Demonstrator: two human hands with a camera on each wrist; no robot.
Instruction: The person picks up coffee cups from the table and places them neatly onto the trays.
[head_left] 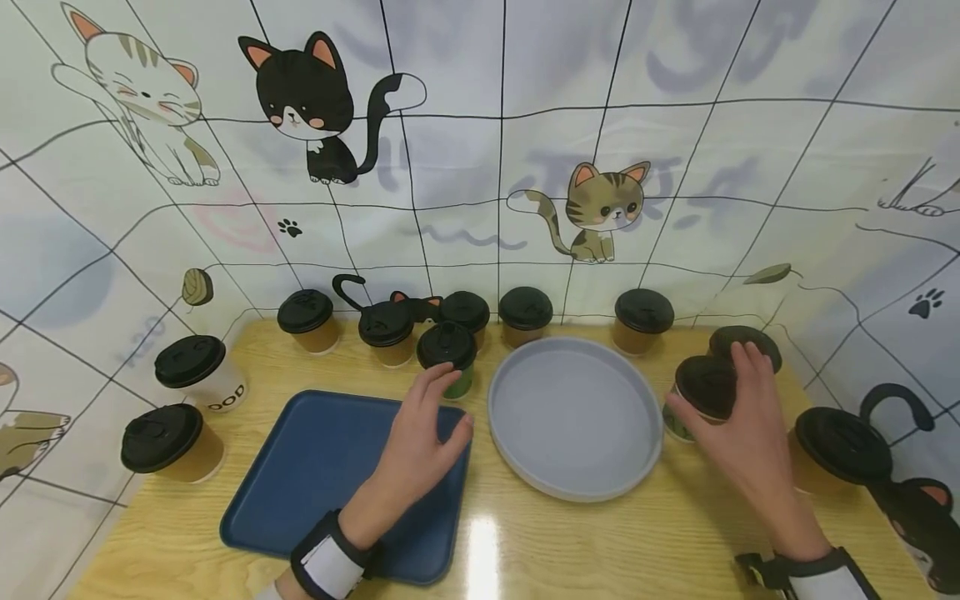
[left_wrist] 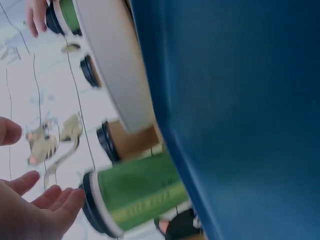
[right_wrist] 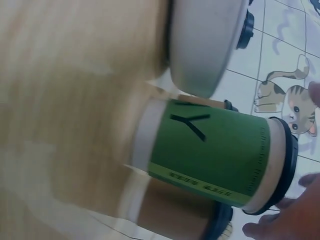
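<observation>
My left hand (head_left: 418, 446) hovers over the far right part of the blue tray (head_left: 322, 483), thumb and fingers spread. Its fingertips come right up to the black lid of a green-sleeved paper cup (head_left: 461, 383), which stands upright behind the tray; the left wrist view shows the same green cup (left_wrist: 142, 195) beside those fingers. Over at the right, my right hand (head_left: 750, 442) reaches around the lid of another green-sleeved cup (head_left: 705, 387), fingers behind and thumb in front. In the right wrist view this green cup (right_wrist: 210, 155) stands upright on the table, with fingertips at its lid.
A round grey tray (head_left: 573, 417) lies between the hands. Several brown-sleeved cups with black lids line the back, such as one cup (head_left: 643, 321). Brown cup (head_left: 836, 450) stands right of my right hand. White cup (head_left: 201, 372) and brown cup (head_left: 172, 442) stand at left.
</observation>
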